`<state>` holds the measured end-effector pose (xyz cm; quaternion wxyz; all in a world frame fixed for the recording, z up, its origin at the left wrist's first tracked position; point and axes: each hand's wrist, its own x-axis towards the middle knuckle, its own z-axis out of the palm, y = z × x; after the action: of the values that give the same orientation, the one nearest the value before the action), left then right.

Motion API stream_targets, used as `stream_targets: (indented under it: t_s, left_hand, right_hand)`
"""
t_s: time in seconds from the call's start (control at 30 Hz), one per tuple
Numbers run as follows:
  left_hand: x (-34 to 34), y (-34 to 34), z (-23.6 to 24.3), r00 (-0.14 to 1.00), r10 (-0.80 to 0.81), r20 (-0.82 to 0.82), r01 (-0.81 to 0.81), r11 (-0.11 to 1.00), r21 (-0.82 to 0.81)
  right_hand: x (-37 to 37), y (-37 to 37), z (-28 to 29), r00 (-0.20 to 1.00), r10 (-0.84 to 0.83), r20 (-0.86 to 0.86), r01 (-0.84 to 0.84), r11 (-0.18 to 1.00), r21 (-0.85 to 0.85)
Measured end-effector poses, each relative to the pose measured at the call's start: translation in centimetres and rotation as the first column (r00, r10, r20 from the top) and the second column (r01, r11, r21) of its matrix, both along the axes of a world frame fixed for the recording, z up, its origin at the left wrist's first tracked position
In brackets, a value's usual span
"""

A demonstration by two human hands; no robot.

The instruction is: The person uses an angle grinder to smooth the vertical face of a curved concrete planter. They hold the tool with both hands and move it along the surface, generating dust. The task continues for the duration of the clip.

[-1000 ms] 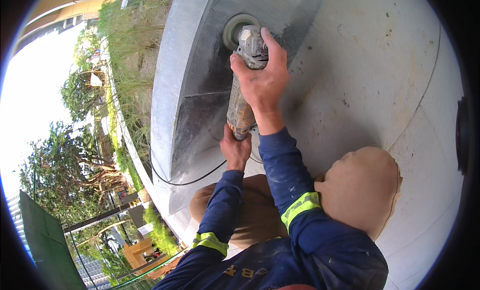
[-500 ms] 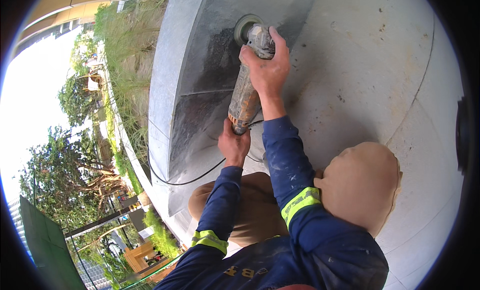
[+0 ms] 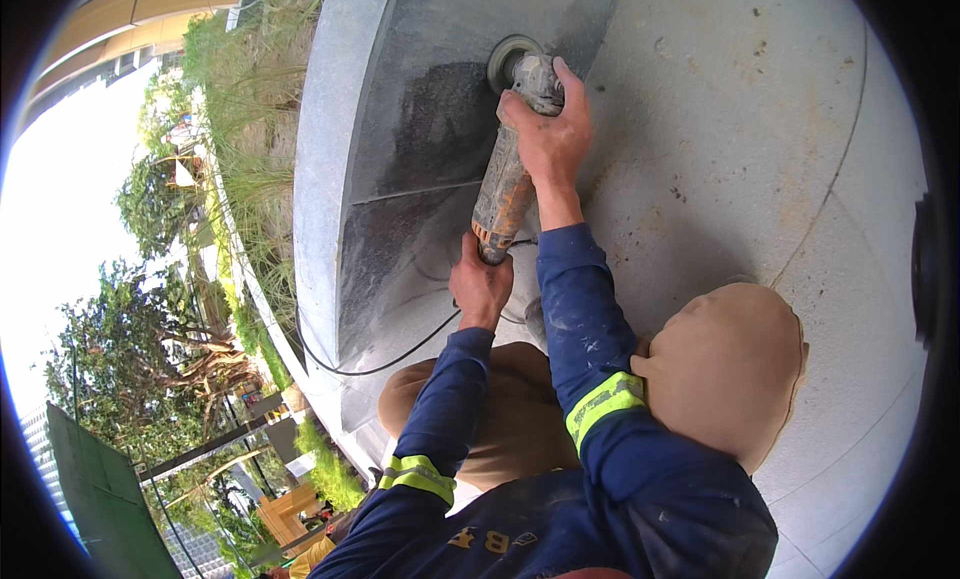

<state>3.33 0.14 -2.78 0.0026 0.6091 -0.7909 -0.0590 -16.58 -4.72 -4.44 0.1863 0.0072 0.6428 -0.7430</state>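
My right hand (image 3: 553, 144) grips the head end of a dusty, orange-marked angle grinder (image 3: 505, 194). My left hand (image 3: 481, 289) is closed on its rear end, lower down. The grinder's round disc (image 3: 505, 61) lies against the dark grey stone face (image 3: 420, 99) of a curved low wall, partly hidden behind the head. A dark wet-looking patch and a thin horizontal seam show left of the tool. A black cord (image 3: 380, 369) loops below my left hand.
The wall's pale edge (image 3: 322, 179) borders planted grasses (image 3: 250, 149), with trees beyond. Grey paving (image 3: 740, 159) lies to the right, around my bent knees (image 3: 720, 369). A green panel (image 3: 100, 489) is at lower left, near part of a person in yellow (image 3: 310, 559).
The grinder and both hands have shifted right in the view, its disc ending slightly lower. Part of a person in yellow now shows at the lower left.
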Motion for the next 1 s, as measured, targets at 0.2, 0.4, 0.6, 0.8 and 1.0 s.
stream_targets:
  t_s: [0.2, 0.4, 0.6, 0.8, 1.0]
  left_hand:
    - [-0.8, -0.2, -0.8, 0.996, -0.031, 0.087, 0.026, 0.998, 0.065]
    - [-0.8, -0.1, -0.3, 0.998, 0.041, 0.038, -0.042, 0.999, 0.024]
    - [-1.7, -0.1, -0.6, 0.997, -0.031, 0.067, 0.029, 0.999, 0.031]
    - [-0.7, 0.0, -1.2, 0.997, 0.007, 0.072, -0.007, 1.000, 0.000]
    - [-1.0, 0.1, -1.1, 0.996, -0.011, 0.085, 0.006, 0.998, 0.062]
  right_hand:
    - [-0.1, -0.6, -5.8, 0.990, -0.034, 0.134, 0.030, 0.999, 0.031]
    - [-0.2, -0.4, -2.4, 0.996, 0.000, 0.086, 0.006, 0.997, -0.078]
    - [-0.9, -0.8, -5.1, 0.987, -0.025, 0.158, 0.032, 0.999, -0.038]
    - [-0.3, -0.5, -2.8, 0.998, -0.001, 0.063, 0.003, 0.999, -0.042]
    - [-0.2, -0.3, -5.5, 0.987, -0.010, 0.161, -0.001, 0.998, 0.068]
